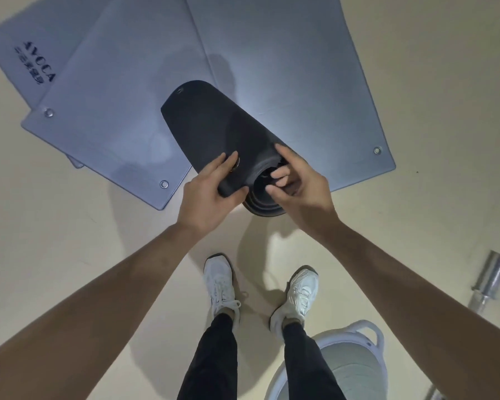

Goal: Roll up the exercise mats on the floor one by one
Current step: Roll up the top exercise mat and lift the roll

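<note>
Three grey mats lie flat and overlapping on the floor (430, 111), not yet rolled. The left grey mat (9, 44) carries dark lettering (36, 63) that reads "AVOCA", seen turned from this angle. The smaller characters beside it are too blurred to make out. The middle grey mat (113, 111) lies on top of it and has a metal eyelet (164, 184) at its near corner.

At centre, a standing person holds a dark mat (214, 125) clear of the floor, above the grey ones. It is mostly rolled, with its outer flap loose. The left hand (208, 197) pinches the flap's corner, thumb below and fingers on top, apparently to pull the last turn snug. The right hand (303, 186) curls its fingers into the roll's open end, likely to stop the coil from springing apart.

The right grey mat (286, 67) lies behind the roll. A steel barbell end (491, 278) rests at far right, near a white rounded object (344, 365) by the person's feet.
</note>
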Tool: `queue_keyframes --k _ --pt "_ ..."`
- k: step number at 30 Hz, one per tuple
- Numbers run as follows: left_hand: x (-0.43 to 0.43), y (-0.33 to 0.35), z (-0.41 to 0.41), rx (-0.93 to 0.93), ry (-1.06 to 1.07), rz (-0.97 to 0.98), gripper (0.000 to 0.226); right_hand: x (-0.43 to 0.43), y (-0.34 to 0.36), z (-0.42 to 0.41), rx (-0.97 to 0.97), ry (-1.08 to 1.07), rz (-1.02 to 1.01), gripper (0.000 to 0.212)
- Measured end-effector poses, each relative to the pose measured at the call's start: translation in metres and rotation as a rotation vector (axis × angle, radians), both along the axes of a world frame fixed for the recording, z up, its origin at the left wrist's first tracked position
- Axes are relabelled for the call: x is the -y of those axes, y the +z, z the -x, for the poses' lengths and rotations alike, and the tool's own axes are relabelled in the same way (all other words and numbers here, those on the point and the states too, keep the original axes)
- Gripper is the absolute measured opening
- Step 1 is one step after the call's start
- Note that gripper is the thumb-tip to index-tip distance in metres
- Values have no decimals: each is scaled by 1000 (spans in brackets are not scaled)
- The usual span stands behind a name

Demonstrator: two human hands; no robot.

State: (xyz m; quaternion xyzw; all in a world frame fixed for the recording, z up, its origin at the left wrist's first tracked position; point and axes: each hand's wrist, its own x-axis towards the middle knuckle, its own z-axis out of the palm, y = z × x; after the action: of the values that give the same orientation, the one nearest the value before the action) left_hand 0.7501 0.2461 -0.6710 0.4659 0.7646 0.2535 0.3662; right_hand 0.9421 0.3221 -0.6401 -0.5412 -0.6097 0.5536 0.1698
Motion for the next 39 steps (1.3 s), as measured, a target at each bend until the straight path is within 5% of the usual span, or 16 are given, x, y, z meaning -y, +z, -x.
queue_keyframes --k 3,7,11,17,20,25,30,39 --pt "-4 13 21 34 49 -21 60 -12 -7 -3 368 -37 -337 84" --pt "-9 29 40 126 192 -39 49 -26 -13 17 178 35 59 96" --pt "-14 50 50 186 229 -28 48 -32 -5 46 148 -52 -7 68" --pt "-11 119 67 137 109 -27 44 -18 75 47 139 -98 -5 65" --pt "3 151 56 200 55 40 37 9 114 31 235 -88 60 61" --pt "35 139 -1 155 -80 384 64 66 106 23 494 73 257 63" --pt "42 130 4 -29 -168 433 58 73 99 14 385 72 221 47" --pt "48 209 -83 -67 -196 453 61 103 150 -88 178 -170 301 56"
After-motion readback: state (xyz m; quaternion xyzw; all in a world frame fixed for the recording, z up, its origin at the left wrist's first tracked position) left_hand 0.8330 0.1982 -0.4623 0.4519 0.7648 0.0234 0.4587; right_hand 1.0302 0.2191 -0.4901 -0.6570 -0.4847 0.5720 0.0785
